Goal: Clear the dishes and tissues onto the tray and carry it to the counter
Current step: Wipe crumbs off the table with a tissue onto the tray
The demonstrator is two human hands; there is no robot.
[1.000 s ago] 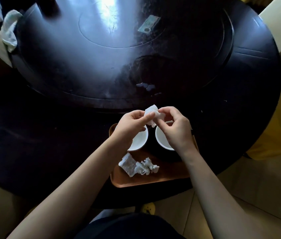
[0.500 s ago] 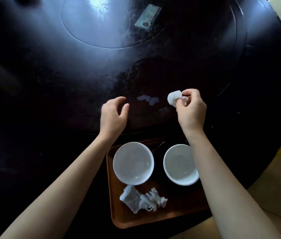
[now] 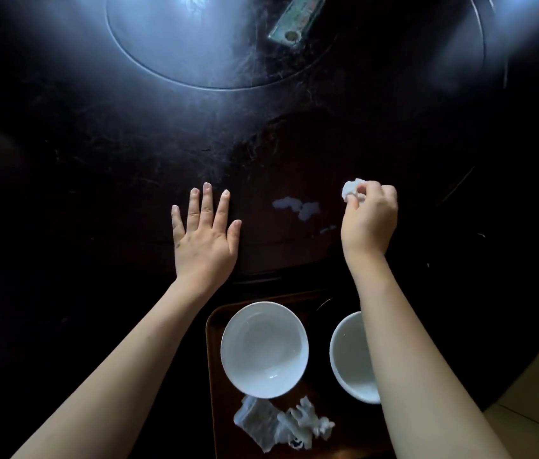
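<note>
the left hand [image 3: 204, 238] lies flat on the dark round glossy table [image 3: 96, 160], fingers spread. the right hand [image 3: 369, 220] pinches a small white crumpled tissue wad [image 3: 351, 190] just above the table, beside a pale wet smear [image 3: 296, 207]. nearer the person, a brown rectangular tray [image 3: 217, 376] holds two white round ceramic bowls [image 3: 264, 349] and crumpled white tissues [image 3: 281, 425].

Two empty white bowls [image 3: 264, 348] [image 3: 351, 357] and crumpled tissues [image 3: 279, 425] lie on the brown tray [image 3: 214, 359].
</note>
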